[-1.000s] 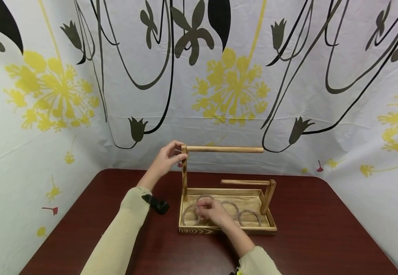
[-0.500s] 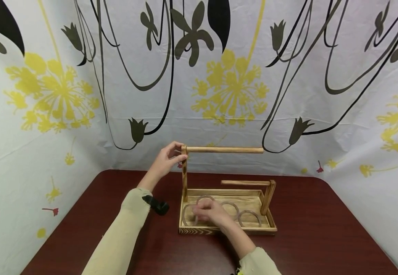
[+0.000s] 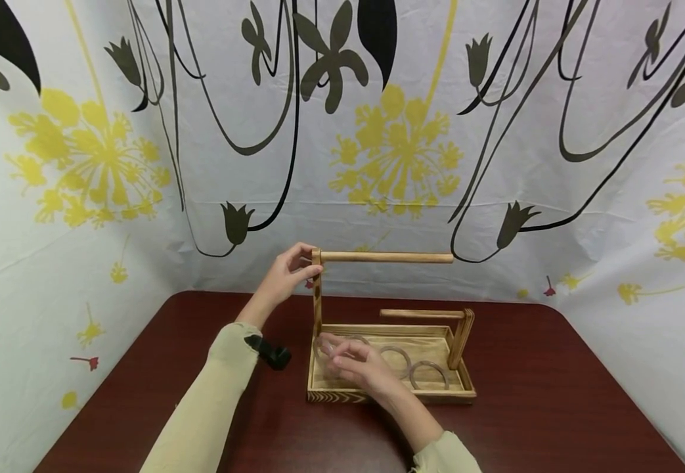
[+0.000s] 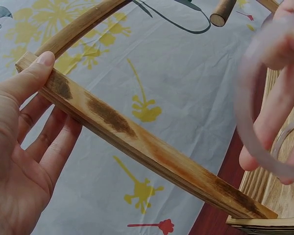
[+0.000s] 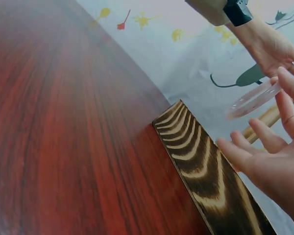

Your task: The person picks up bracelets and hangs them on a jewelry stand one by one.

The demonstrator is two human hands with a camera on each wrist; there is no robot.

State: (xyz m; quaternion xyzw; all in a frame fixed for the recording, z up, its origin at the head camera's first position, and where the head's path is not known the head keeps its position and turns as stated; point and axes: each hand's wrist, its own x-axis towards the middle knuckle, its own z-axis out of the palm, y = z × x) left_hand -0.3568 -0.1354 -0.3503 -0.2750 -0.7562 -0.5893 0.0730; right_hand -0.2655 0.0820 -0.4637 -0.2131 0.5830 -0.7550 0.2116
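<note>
My left hand [image 3: 283,276] grips the top of the tall wooden post [image 3: 317,305] of a stand, its thumb on the near face and fingers behind. Over the left end of the stand's tray [image 3: 342,395], my right hand [image 3: 366,368] pinches a translucent pinkish bangle [image 4: 242,107] between thumb and fingertip. That bangle is lifted and tilted, with the other fingers spread beneath it in the right wrist view. Inside the tray lie more bangles: one in the middle [image 3: 395,349], one to the right [image 3: 429,363], and one partly hidden behind my right hand.
A long wooden bar [image 3: 386,257] runs rightward from the tall post, its right end free. From a shorter post [image 3: 462,338] on the right, a short bar [image 3: 421,314] points left. The stand sits on a dark red table [image 3: 555,394] before a patterned cloth [image 3: 401,151].
My right hand has taken up the leftmost bangle from the tray floor and raised it, moving slightly left toward the tall post. My left hand stays on the post.
</note>
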